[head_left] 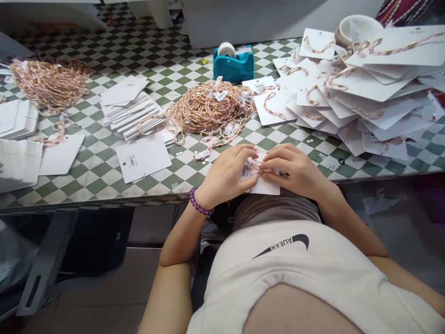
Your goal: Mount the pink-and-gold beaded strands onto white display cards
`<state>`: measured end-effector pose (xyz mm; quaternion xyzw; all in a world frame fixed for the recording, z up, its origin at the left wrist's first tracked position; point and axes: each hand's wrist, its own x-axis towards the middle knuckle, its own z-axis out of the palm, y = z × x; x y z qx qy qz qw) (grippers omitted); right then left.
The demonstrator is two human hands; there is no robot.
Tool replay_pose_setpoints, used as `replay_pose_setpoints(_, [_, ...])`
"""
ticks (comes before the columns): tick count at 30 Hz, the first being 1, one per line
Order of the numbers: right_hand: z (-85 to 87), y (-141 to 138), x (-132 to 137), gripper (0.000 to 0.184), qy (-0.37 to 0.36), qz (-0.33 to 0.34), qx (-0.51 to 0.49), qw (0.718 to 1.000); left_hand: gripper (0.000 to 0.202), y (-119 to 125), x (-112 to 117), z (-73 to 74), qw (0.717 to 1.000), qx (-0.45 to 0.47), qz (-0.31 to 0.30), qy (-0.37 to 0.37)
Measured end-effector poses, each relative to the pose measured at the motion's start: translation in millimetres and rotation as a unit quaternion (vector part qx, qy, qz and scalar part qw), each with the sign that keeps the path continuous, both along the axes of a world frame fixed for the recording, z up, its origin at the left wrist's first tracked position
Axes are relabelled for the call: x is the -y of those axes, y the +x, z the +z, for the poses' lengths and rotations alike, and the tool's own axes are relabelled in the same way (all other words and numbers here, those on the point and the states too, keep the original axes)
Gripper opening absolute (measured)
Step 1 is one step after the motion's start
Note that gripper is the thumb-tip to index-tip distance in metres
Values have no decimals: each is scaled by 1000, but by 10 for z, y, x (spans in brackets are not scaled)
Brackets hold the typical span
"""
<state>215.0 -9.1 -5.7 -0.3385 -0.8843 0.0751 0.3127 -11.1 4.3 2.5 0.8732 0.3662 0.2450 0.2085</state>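
Note:
My left hand (227, 175) and my right hand (295, 169) meet over a white display card (267, 186) at the table's front edge. Both hands pinch a pink beaded bracelet (255, 169) lying across the card, fingers closed on it. A small barcode tag (244, 171) hangs from the bracelet beside my left thumb. Most of the bracelet is hidden under my fingers. A purple bead band sits on my left wrist.
A heap of tagged pink bracelets (208, 111) lies just behind my hands. Blank white cards (128, 109) are stacked to the left, with another bracelet heap (50, 83) far left. Finished cards (361, 97) pile up at right. A teal tape dispenser (232, 62) stands behind.

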Motion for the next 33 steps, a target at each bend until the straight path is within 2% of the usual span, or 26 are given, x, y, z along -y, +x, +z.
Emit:
replay_pose_setpoints(4, [-3, 0, 3, 9, -5, 5, -3, 1000, 47, -46, -8, 12, 999, 22, 9, -22])
replay_pose_setpoints(8, [1, -2, 7, 9, -17, 2, 0, 1000, 30, -154, -52, 55, 999, 15, 34, -20])
replay_pose_setpoints(11, [8, -3, 10, 10, -23, 2, -2, 1000, 28, -282, -85, 103, 998, -8, 64, -8])
replay_pose_setpoints(16, [12, 1, 9, 10, -28, 7, -3, 1000, 22, -403, -93, 184, 998, -59, 35, 7])
replay_pose_setpoints(21, [13, 6, 3, 11, -21, 12, 1, 1000, 17, -380, -92, 163, 997, -54, 51, 16])
replay_pose_setpoints(27, [14, 14, -1, 12, -31, 9, 9, 999, 14, -367, -99, 147, 995, -23, 102, -1])
replay_pose_setpoints(33, [18, 14, -6, 11, -23, 11, 11, 1000, 16, -202, -35, 216, 988, 5, 130, 78])
